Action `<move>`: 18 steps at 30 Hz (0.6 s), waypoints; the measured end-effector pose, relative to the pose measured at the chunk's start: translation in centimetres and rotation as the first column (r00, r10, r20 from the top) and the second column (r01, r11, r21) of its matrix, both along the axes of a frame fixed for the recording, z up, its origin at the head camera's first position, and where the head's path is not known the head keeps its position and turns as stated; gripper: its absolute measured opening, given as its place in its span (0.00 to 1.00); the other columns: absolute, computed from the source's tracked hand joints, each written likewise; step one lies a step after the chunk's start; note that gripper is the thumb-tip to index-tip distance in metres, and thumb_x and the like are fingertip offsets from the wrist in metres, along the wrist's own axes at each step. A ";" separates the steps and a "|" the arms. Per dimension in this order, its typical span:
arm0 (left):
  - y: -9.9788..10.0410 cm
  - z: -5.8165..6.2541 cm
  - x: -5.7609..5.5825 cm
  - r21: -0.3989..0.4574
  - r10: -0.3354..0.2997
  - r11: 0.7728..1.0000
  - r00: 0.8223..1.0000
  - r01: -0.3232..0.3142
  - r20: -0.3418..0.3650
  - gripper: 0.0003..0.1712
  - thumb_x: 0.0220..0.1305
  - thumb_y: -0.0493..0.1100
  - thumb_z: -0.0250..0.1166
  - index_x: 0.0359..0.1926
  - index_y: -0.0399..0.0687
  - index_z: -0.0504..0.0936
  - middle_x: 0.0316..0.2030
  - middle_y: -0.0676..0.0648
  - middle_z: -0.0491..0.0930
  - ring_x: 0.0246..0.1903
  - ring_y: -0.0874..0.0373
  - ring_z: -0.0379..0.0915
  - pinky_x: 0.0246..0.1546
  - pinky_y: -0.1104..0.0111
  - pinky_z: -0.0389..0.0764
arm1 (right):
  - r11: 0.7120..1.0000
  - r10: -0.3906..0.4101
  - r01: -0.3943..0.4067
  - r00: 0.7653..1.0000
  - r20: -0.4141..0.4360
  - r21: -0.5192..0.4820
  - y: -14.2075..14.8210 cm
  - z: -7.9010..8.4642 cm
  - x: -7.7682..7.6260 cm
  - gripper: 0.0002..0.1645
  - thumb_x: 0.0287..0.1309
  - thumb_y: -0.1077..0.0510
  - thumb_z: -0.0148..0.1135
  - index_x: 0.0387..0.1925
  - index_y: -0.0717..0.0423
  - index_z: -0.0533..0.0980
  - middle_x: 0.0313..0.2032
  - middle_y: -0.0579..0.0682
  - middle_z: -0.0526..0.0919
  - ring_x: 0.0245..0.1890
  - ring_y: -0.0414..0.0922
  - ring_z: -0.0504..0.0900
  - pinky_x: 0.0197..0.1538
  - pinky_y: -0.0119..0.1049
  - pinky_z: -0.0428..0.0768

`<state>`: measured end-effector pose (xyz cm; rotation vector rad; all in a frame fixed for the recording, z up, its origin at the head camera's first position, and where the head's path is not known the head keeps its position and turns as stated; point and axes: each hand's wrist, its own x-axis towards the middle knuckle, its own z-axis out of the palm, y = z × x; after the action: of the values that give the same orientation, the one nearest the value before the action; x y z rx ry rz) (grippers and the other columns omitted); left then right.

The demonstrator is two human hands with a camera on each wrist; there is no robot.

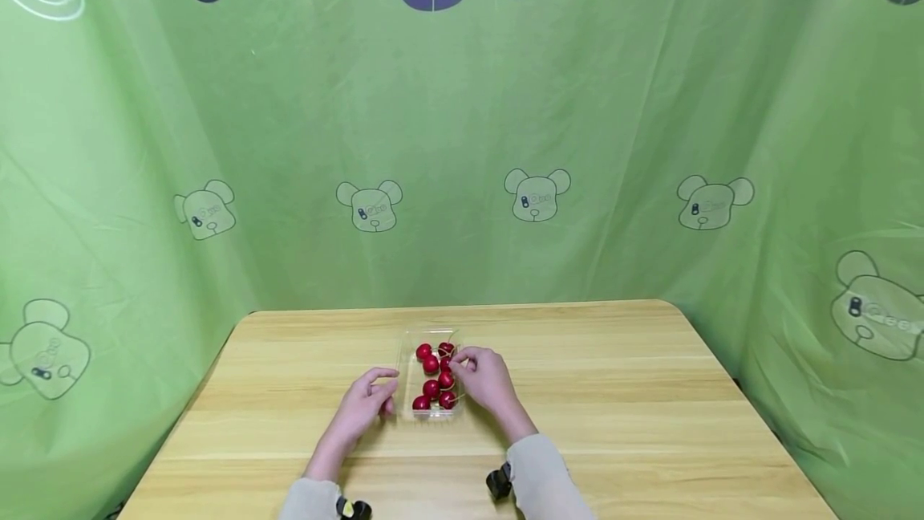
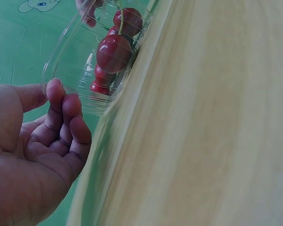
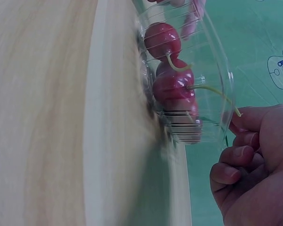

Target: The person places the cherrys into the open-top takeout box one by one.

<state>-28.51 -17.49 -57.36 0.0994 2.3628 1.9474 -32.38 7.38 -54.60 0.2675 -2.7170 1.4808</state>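
Observation:
A clear plastic box (image 1: pixel 414 375) lies on the table with several red cherries (image 1: pixel 431 364) inside. Green stems (image 3: pixel 210 88) show on some of them. At its left side my left hand (image 1: pixel 366 404) pinches the rim between thumb and index finger, the other fingers curled. My right hand (image 1: pixel 485 378) reaches over the right side, thumb and index finger pinching at a cherry (image 1: pixel 445 364) there; whether they grip the fruit or its stem is hidden. In the right wrist view the remaining right fingers (image 3: pixel 231 165) are curled outside the box wall.
The box stands toward the back of the light wooden table (image 1: pixel 635 416). A green curtain (image 1: pixel 462 103) with bear prints surrounds the table on its far side and both flanks. A small black device (image 1: pixel 498 482) sits at the right wrist, another (image 1: pixel 354 509) at the left.

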 end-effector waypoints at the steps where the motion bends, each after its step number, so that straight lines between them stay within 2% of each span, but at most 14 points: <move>1: 0.0 0.1 0.0 0.001 0.000 1.000 1.000 0.000 0.001 0.23 0.76 0.44 0.61 0.65 0.35 0.75 0.25 0.38 0.81 0.25 0.57 0.75 0.28 0.69 0.77 | 1.000 -0.001 0.001 1.000 -0.002 0.001 0.1 0.0 0.0 0.05 0.67 0.56 0.67 0.38 0.51 0.86 0.15 0.40 0.68 0.15 0.37 0.63 0.20 0.27 0.63; 8: 0.1 0.2 -0.1 -0.019 -0.011 1.000 1.000 0.011 0.017 0.23 0.76 0.45 0.62 0.64 0.36 0.76 0.24 0.44 0.81 0.24 0.58 0.75 0.27 0.71 0.76 | 1.000 -0.002 0.002 1.000 -0.020 0.002 0.5 0.0 0.0 0.05 0.67 0.55 0.67 0.38 0.52 0.86 0.15 0.40 0.67 0.15 0.37 0.62 0.21 0.28 0.63; 12: -0.1 0.2 -0.1 -0.025 -0.015 1.000 1.000 0.015 0.024 0.24 0.75 0.46 0.63 0.64 0.36 0.76 0.24 0.42 0.82 0.24 0.58 0.75 0.26 0.71 0.75 | 1.000 0.005 -0.005 1.000 -0.027 -0.004 0.6 0.1 0.1 0.05 0.67 0.56 0.67 0.38 0.53 0.86 0.16 0.41 0.68 0.15 0.38 0.63 0.20 0.29 0.64; 15: -0.1 0.4 0.0 -0.052 0.033 0.998 0.999 -0.032 0.016 0.24 0.75 0.46 0.62 0.64 0.36 0.76 0.27 0.37 0.82 0.25 0.55 0.75 0.27 0.68 0.77 | 1.000 0.008 -0.008 0.999 -0.035 0.003 0.8 0.1 0.0 0.05 0.67 0.56 0.67 0.38 0.52 0.86 0.16 0.41 0.69 0.16 0.38 0.64 0.21 0.29 0.65; 18: -0.3 0.5 0.0 -0.080 0.088 0.993 0.996 -0.088 -0.012 0.26 0.75 0.51 0.63 0.64 0.39 0.76 0.30 0.36 0.82 0.28 0.53 0.76 0.30 0.66 0.77 | 1.000 0.012 -0.012 0.999 -0.044 0.003 1.1 0.3 0.0 0.05 0.67 0.57 0.67 0.39 0.53 0.86 0.17 0.42 0.72 0.17 0.39 0.67 0.22 0.30 0.68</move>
<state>-28.55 -17.84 -56.84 -0.0018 2.4878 1.8885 -32.41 8.46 -54.31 0.3132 -2.6880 1.4558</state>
